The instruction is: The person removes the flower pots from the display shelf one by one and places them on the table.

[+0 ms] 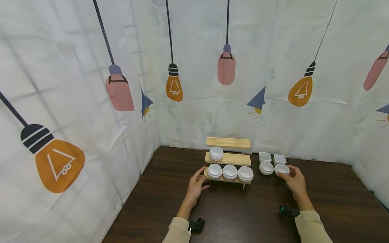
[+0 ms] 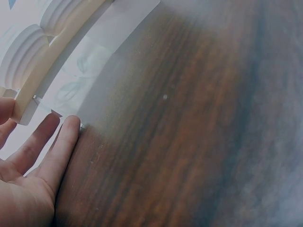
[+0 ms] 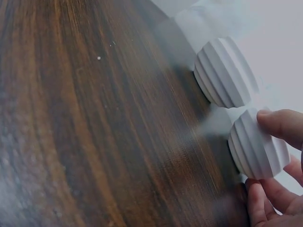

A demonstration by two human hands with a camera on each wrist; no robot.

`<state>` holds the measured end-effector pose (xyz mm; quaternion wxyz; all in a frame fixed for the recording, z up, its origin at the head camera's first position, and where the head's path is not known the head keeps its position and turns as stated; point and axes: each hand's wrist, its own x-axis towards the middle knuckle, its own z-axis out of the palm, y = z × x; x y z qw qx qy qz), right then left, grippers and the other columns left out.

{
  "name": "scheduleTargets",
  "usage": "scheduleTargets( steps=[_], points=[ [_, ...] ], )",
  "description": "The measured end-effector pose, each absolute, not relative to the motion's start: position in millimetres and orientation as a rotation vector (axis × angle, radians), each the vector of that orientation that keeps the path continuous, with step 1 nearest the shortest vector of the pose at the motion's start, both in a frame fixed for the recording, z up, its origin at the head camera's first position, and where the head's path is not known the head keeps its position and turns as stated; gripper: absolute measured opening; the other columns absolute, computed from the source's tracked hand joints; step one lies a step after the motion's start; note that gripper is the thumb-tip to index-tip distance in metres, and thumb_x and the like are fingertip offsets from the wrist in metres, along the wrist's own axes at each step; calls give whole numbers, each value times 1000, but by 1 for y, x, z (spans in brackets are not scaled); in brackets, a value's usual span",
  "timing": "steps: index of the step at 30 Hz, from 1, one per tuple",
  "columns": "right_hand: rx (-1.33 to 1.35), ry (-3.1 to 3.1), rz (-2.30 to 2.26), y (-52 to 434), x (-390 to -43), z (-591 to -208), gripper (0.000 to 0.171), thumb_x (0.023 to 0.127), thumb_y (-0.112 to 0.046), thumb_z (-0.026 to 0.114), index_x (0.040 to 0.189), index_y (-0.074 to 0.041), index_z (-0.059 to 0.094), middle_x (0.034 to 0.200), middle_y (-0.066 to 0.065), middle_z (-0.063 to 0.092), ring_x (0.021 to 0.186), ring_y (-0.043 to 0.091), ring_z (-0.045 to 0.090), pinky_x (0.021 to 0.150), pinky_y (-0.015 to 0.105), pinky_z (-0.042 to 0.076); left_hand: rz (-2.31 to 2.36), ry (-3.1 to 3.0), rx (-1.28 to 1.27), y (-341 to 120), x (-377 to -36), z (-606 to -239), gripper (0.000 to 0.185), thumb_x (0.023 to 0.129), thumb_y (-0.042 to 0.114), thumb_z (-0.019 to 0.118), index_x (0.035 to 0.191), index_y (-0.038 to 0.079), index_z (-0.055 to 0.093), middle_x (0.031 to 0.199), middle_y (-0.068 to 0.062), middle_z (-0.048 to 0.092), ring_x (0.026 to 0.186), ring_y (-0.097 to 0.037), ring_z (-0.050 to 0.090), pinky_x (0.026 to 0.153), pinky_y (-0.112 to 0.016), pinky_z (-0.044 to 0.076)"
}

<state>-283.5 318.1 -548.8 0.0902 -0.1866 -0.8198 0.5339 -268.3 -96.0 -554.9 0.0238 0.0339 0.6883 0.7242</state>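
Note:
A three-tier wooden rack (image 1: 228, 159) stands at the back middle of the dark table (image 1: 237, 209). One white ribbed bowl (image 1: 216, 153) sits on its middle shelf and three more (image 1: 229, 171) line the bottom shelf. My left hand (image 1: 197, 186) rests open at the left end of the bottom shelf (image 2: 53, 60), thumb touching the shelf end and fingers (image 2: 60, 144) straight on the table. My right hand (image 1: 293, 182) pinches a white ribbed bowl (image 1: 282, 168) (image 3: 258, 145) by its rim on the table, right of the rack. Another ribbed bowl (image 3: 225, 72) stands just beside it.
Two small square white dishes (image 1: 265, 156) (image 1: 279, 158) stand behind the round bowls (image 1: 266, 167) at the right. A cloth printed with light bulbs (image 1: 194, 84) walls the table on the left, back and right. Dark wood (image 3: 94, 118) stretches toward me.

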Motion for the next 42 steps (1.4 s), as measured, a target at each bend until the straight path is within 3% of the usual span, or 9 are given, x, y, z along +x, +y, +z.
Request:
scheduleTargets(
  steps=[7,15,22,27,34,42],
  points=[
    [-544,-2481,1572,321,-285,-550,78,94,-31,75,152,2,35,148,31,45,129,39,48,84,27,43,2236,2140,95,-96,-268,-555,47,108,16,50,154,9,45,120,-18,63,109,-29,63,87,-42,63],
    [-479,-2523,1537,323,-285,-551,80,94,-34,74,153,2,33,148,31,45,128,38,49,71,12,39,2255,2123,105,-95,-267,-555,47,108,16,49,155,8,44,123,-21,62,115,-41,61,88,-45,63],
    [-473,-2524,1545,323,-285,-552,81,95,-36,73,154,1,32,149,32,44,130,39,48,68,8,38,2252,2133,119,-96,-268,-557,47,108,15,49,155,7,44,122,-20,63,113,-39,62,86,-44,63],
    [-486,-2524,1544,322,-285,-550,80,95,-34,73,153,1,32,149,32,43,132,41,48,73,13,39,2246,2130,95,-96,-270,-558,47,108,15,50,154,10,45,121,-18,63,112,-34,63,87,-41,63],
    [-503,-2527,1551,321,-284,-548,81,95,-35,73,155,1,30,150,32,41,133,43,47,84,29,46,2246,2129,90,-96,-269,-556,47,108,15,50,154,11,46,119,-17,63,112,-32,63,86,-40,63],
    [-496,-2515,1543,321,-285,-550,79,95,-33,73,153,2,32,147,32,44,129,40,49,67,9,38,2245,2128,107,-96,-267,-555,47,108,15,49,155,9,44,122,-19,62,113,-33,63,88,-45,63]
  ],
)
